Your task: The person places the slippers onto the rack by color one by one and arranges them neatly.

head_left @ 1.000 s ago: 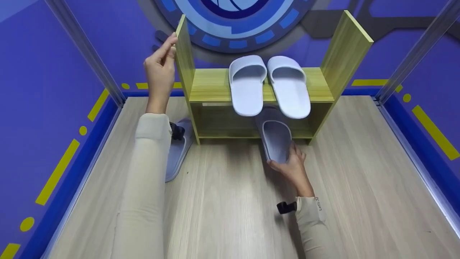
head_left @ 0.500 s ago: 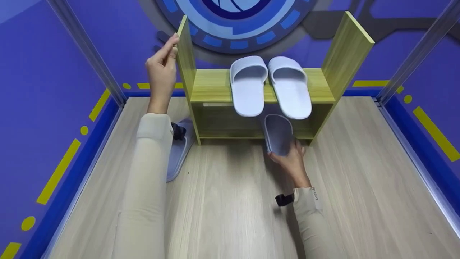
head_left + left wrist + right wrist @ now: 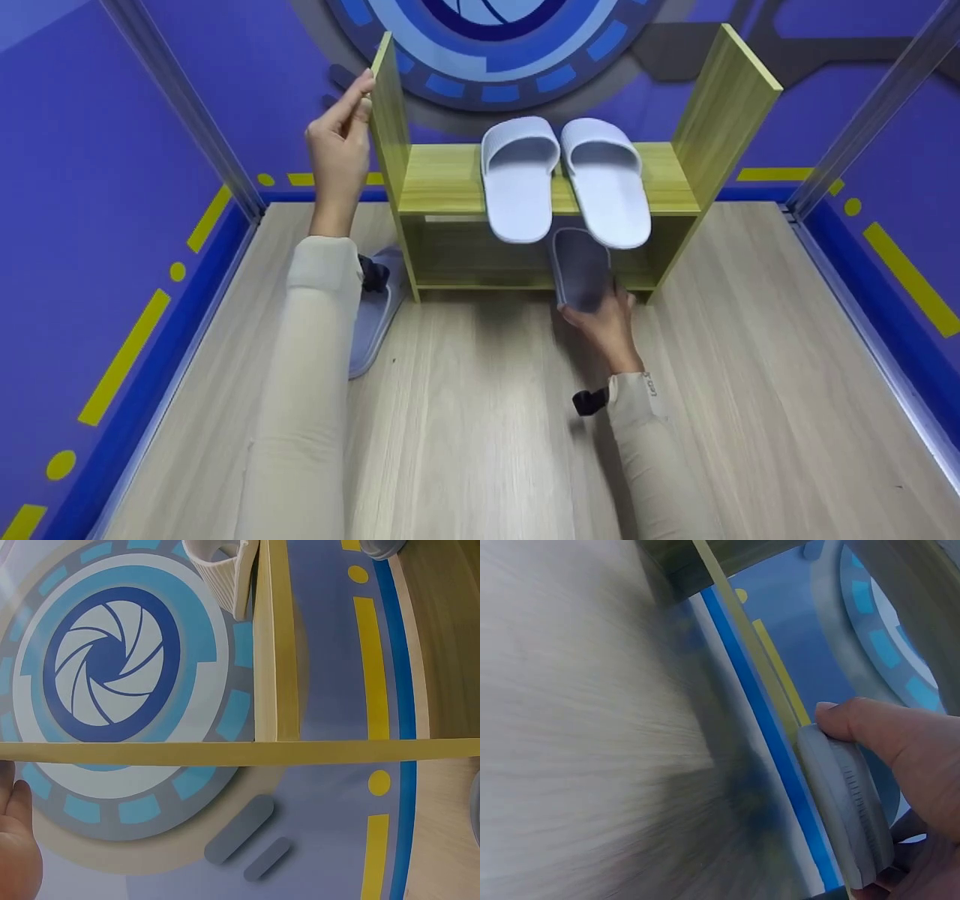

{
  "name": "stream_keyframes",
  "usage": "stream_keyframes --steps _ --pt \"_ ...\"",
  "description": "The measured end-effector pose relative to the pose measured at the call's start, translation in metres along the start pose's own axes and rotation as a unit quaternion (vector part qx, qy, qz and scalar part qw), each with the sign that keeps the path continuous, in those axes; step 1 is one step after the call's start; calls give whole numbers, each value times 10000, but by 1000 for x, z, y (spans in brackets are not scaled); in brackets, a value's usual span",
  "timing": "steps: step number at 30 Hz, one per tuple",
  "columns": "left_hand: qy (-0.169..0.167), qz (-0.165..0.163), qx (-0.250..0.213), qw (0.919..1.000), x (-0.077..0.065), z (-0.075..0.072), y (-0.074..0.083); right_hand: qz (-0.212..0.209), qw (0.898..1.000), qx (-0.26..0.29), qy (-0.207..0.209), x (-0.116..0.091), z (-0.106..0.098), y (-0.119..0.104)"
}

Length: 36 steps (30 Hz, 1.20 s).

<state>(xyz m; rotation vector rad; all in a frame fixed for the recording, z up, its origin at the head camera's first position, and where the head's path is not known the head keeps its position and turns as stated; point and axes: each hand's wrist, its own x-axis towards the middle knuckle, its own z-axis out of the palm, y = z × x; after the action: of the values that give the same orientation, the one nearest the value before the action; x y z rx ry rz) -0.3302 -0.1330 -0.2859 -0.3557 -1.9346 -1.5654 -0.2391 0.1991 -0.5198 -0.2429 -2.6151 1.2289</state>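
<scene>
My right hand (image 3: 604,322) grips a grey slipper (image 3: 581,262) by its heel end, thumb on one side and fingers on the other. The slipper's front reaches into the lower level of the wooden shoe rack (image 3: 480,176), under the upper shelf. In the right wrist view, the thumb presses on the heel of the slipper (image 3: 844,799). My left hand (image 3: 341,154) holds the front edge of the rack's left side panel (image 3: 386,112) with its fingertips. At the left border of the left wrist view, part of that hand (image 3: 19,847) shows beside the panel edge (image 3: 225,754).
Two white slippers (image 3: 517,195) stand side by side on the upper shelf, heels overhanging its front. Another grey slipper (image 3: 367,337) lies on the floor left of the rack, partly behind my left sleeve. Blue walls (image 3: 112,187) enclose the wooden floor (image 3: 465,420).
My right hand has moved forward, sliding the grey slipper deeper into the rack's lower level. The left hand keeps its place on the side panel.
</scene>
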Motion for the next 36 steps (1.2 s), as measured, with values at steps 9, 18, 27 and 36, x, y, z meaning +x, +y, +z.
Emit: stream_keyframes --steps 9,18,27,36 --pt "-134 62 82 9999 -1 -2 1 -91 9998 -188 55 5 3 -3" --pt "-1101 -44 48 9939 -20 -15 28 -273 9992 -201 215 9 5 -1" --pt "-1461 -789 823 9827 -35 -30 -26 14 9996 -245 -103 5 -1 3" --pt "-1632 -992 1463 9706 -71 -45 -68 -409 9990 144 123 3 -33 -3"
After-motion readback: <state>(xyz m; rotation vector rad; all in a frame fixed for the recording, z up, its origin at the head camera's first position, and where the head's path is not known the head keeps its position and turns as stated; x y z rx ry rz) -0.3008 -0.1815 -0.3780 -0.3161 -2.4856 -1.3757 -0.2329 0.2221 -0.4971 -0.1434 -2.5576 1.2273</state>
